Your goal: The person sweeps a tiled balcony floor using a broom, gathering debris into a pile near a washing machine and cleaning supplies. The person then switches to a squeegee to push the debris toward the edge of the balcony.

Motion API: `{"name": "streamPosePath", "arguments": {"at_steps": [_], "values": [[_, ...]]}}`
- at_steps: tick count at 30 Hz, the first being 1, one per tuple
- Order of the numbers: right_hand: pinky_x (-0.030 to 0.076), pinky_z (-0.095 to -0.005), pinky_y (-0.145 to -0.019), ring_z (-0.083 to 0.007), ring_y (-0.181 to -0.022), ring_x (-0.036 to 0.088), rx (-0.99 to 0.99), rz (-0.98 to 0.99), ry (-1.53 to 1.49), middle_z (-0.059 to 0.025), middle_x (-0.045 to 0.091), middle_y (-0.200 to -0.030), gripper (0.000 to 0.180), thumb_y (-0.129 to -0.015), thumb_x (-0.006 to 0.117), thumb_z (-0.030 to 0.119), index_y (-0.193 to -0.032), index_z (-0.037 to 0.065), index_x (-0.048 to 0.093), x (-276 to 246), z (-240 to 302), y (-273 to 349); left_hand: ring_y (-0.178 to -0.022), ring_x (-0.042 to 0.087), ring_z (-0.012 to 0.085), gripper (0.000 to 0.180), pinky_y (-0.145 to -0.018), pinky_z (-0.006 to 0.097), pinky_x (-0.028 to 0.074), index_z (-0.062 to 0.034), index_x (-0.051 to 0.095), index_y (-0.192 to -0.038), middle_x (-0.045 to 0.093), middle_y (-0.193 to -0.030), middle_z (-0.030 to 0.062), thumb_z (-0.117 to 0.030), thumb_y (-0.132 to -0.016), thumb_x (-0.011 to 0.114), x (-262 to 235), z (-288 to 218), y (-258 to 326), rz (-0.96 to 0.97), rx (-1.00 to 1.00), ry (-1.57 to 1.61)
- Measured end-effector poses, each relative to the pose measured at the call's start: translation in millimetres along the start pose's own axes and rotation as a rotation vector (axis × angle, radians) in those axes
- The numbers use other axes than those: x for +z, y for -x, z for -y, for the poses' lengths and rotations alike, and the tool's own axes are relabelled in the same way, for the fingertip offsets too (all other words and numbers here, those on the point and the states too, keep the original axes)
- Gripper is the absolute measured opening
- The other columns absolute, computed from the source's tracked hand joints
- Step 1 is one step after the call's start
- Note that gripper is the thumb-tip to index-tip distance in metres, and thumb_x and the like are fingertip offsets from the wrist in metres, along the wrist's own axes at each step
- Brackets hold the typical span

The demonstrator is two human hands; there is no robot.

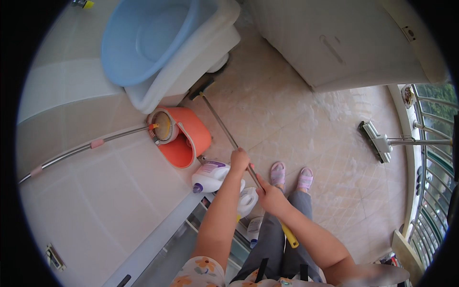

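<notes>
Both your left hand (239,160) and right hand (270,196) are wrapped tight around the mop handle (224,128). Its head (200,88) is wedged under the white tub (191,62), beyond the orange bucket (184,138); scrubbing looks only begun, and the suds (330,107) still coat the floor (287,110).

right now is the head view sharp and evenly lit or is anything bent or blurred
Head view: soft daylight, no harsh glare; the fisheye bends the railing and wall tiles toward a black rim; the left hand and right hand on the mop handle are fairly sharp; the right elbow is smeared.
</notes>
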State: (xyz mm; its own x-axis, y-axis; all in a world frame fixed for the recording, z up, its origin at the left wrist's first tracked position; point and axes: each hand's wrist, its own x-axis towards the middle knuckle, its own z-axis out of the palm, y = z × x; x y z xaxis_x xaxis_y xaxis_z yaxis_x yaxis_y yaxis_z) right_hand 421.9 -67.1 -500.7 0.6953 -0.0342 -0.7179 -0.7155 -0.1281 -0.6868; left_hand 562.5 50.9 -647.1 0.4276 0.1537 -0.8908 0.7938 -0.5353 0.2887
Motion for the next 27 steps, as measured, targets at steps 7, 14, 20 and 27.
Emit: {"name": "streamPosePath", "arguments": {"at_steps": [7, 14, 20, 27], "values": [[0.049, -0.0501, -0.065, -0.0461, -0.071, 0.061, -0.038, -0.023, 0.198, -0.0326, 0.061, -0.081, 0.054, -0.093, 0.052, 0.019, -0.144, 0.011, 0.039, -41, 10, -48, -0.044, 0.054, 0.0239, 0.041, -0.04, 0.037, 0.047, -0.0009, 0.045, -0.095, 0.052, -0.07, 0.0104, -0.039, -0.101, 0.031, 32, -64, -12, -0.054, 0.048, 0.331], [0.046, -0.0313, -0.045, -0.015, -0.051, 0.051, 0.243, 0.336, -0.504, -0.0061, 0.053, -0.069, 0.058, -0.094, 0.05, 0.013, -0.149, 0.012, 0.031, -115, 56, -27, -0.041, 0.039, 0.0168, 0.035, -0.038, 0.033, 0.035, -0.0134, 0.038, -0.083, 0.042, -0.061, 0.0012, -0.041, -0.102, 0.033, 48, -83, 33, 0.14, -0.004, 1.004], [0.038, -0.0279, -0.037, -0.0111, -0.042, 0.043, 0.29, 0.426, -0.42, -0.0036, 0.047, -0.063, 0.062, -0.092, 0.049, 0.007, -0.15, 0.009, 0.027, -136, 124, -33, -0.047, 0.037, 0.0127, 0.034, -0.042, 0.028, 0.032, -0.0155, 0.041, -0.081, 0.039, -0.06, -0.0016, -0.041, -0.102, 0.035, 29, -100, 33, 0.397, 0.056, 1.559], [0.035, -0.0279, -0.033, -0.0115, -0.04, 0.041, 0.223, 0.305, -0.502, -0.0029, 0.045, -0.063, 0.065, -0.091, 0.049, 0.006, -0.151, 0.012, 0.026, -72, 100, -85, -0.047, 0.039, 0.0143, 0.034, -0.043, 0.031, 0.035, -0.0144, 0.042, -0.08, 0.041, -0.06, -0.0009, -0.04, -0.101, 0.033, -20, -119, -19, 0.21, 0.029, 1.084]]}}
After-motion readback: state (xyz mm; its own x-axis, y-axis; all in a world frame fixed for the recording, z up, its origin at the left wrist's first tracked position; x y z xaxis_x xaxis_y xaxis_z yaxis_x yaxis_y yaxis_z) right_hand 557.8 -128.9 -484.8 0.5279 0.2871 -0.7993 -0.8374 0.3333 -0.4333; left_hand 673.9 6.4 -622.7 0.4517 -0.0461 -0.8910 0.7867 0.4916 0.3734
